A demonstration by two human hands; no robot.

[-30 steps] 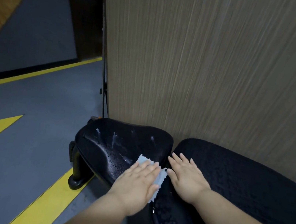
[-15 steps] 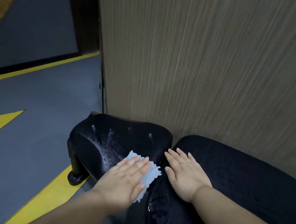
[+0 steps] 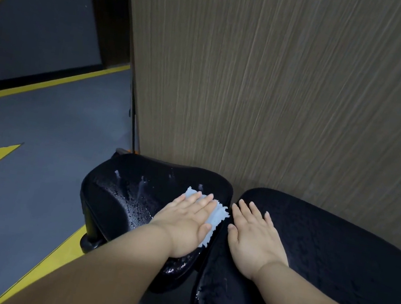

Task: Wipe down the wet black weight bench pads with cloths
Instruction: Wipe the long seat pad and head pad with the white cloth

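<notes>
Two black bench pads lie side by side, both beaded with water. The smaller seat pad point(image 3: 125, 192) is on the left, the long back pad point(image 3: 335, 250) on the right. My left hand point(image 3: 186, 225) lies flat, fingers straight, pressing a pale blue cloth point(image 3: 218, 217) onto the seat pad's right part; most of the cloth is hidden under the palm. My right hand point(image 3: 254, 238) rests flat and bare on the near end of the back pad, fingers spread.
A wood-grain wall panel point(image 3: 282, 86) rises directly behind both pads. The bench's black leg and foot point(image 3: 89, 242) stand on a grey floor point(image 3: 21, 177) with yellow stripes. A dark doorway opening point(image 3: 106, 7) is at the back left.
My left hand has slid the cloth forward and rightward across the seat pad, toward the gap between the pads. My right hand stays flat on the back pad.
</notes>
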